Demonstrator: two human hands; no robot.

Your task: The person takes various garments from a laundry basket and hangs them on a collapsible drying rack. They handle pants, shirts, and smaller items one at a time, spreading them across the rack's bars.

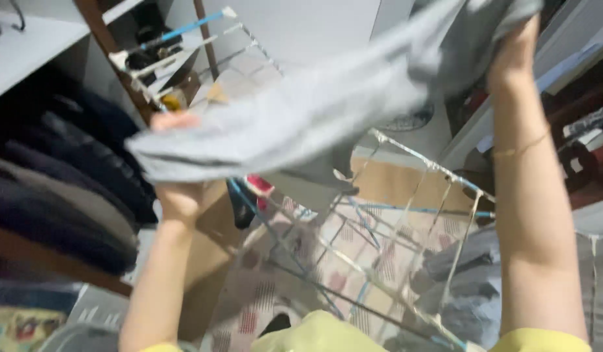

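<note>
Head view: left hand (177,195) and right hand (513,55) each closed, gripping grey cloth (301,111).

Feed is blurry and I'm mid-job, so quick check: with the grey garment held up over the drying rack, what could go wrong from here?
1. The grey garment is stretched between the left hand and right hand; its hanging part might snag on the drying rack beneath.
2. The lifted cloth hides the rack's far rails, so it could be placed badly.
3. Each hand seems to grip only an edge; one could slip.

Wire drying rack (406,215): grey clothes (467,287) draped over right rails.
</note>
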